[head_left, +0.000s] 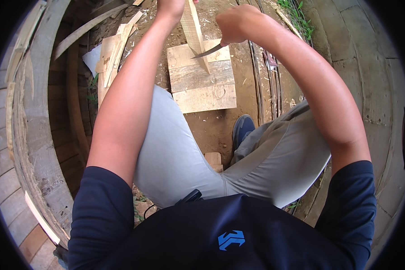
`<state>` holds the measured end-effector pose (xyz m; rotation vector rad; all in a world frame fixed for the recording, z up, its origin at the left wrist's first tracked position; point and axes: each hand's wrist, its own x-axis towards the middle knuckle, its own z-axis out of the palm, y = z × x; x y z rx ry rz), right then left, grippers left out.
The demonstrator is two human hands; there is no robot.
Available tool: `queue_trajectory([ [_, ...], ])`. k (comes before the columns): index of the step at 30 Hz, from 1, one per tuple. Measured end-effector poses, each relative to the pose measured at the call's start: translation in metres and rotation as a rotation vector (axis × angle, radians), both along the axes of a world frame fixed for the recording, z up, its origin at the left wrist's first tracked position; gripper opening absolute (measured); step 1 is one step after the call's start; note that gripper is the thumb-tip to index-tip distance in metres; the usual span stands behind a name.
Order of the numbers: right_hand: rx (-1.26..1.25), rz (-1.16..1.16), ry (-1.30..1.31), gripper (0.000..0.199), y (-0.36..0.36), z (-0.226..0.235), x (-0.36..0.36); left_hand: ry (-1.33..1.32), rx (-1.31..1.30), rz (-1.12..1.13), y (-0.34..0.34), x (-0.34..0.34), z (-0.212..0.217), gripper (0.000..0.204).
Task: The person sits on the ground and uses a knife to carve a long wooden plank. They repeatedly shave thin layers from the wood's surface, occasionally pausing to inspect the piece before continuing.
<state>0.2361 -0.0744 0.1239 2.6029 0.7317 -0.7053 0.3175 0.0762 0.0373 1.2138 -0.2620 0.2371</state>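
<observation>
My right hand [238, 23] is closed around the handle of a knife [207, 51]. Its dark, pointed blade reaches left across the lower part of a pale wooden strip [191, 27]. At the top edge of the view, my left hand [171, 8] grips the strip's upper end, with most of its fingers cut off by the frame. Tapering downward, the strip ends in a point over a square wooden board [202, 96] made of planks, lying on the ground between my legs. Whether that tip rests on the board I cannot tell.
Loose wood offcuts [117, 54] lie to the left of the board. A long timber beam [42, 112] runs along the left side. Shavings are scattered on the brown dirt [247, 92]. My shoe [243, 128] is just below the board, and paving [346, 40] lies on the right.
</observation>
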Motion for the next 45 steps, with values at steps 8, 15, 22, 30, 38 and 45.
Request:
queue_trajectory([
  [8, 0.005, -0.097, 0.036, 0.034, -0.004, -0.012, -0.004, -0.004, 0.05, -0.009, -0.003, -0.014, 0.013, 0.019],
  [15, -0.083, -0.207, 0.19, 0.035, -0.046, 0.009, 0.004, -0.066, 0.47, 0.077, 0.027, -0.034, 0.029, 0.039],
  [22, -0.037, -0.352, 0.212, 0.037, -0.083, 0.029, 0.01, -0.167, 0.745, 0.412, 0.018, -0.093, 0.071, 0.019],
  [30, 0.094, -0.385, 0.107, 0.031, -0.077, 0.027, -0.008, 0.073, 0.716, 0.16, -0.004, -0.167, 0.104, 0.026],
  [38, 0.397, -0.446, 0.241, 0.033, -0.056, -0.004, -0.014, 0.148, 0.671, 0.074, 0.037, -0.24, 0.089, 0.052],
  [45, 0.837, -1.014, 0.635, 0.072, -0.009, -0.042, -0.078, 0.298, 0.428, 0.124, 0.019, -0.338, 0.083, 0.049],
])
